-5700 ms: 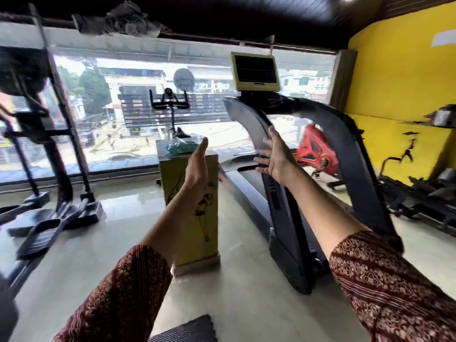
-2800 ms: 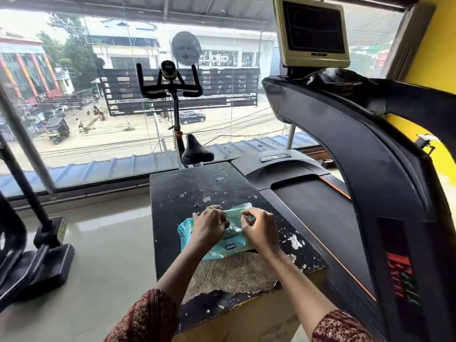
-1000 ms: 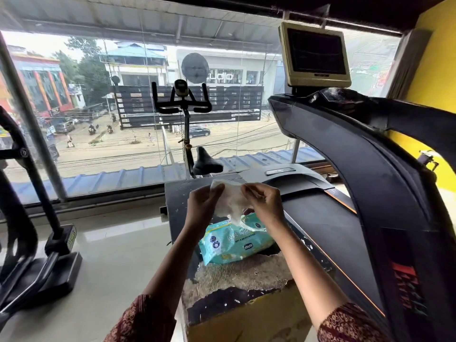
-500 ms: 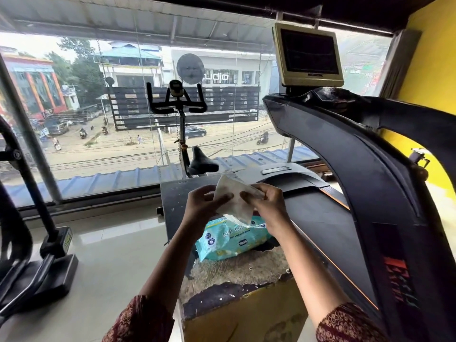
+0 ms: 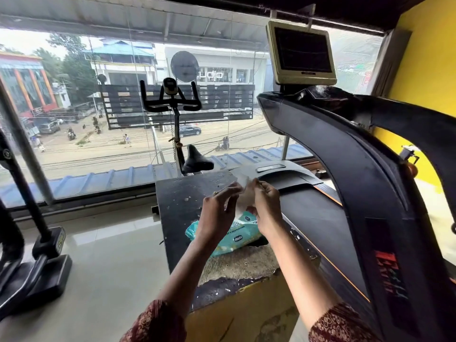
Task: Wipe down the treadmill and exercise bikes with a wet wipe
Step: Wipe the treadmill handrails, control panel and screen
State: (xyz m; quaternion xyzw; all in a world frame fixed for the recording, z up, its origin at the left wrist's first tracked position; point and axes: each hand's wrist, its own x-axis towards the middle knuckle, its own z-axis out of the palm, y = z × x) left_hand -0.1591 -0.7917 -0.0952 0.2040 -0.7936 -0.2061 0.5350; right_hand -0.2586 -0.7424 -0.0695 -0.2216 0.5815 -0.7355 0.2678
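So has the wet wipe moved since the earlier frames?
Yes, upward: the wet wipe is out of the wipes pack, pinched above it by left hand and right hand.

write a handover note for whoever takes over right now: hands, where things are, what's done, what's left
Left hand: pinches the wet wipe on its left side.
Right hand: pinches the same wipe on its right side. The two hands hold it up above the wipe pack.
The pack lies on the black-topped box, left of the treadmill.
Exercise bike: beyond the box, by the window.
Done: one wipe is out of the pack.
Left: wipe the treadmill and the bikes. The wipe touches neither yet.
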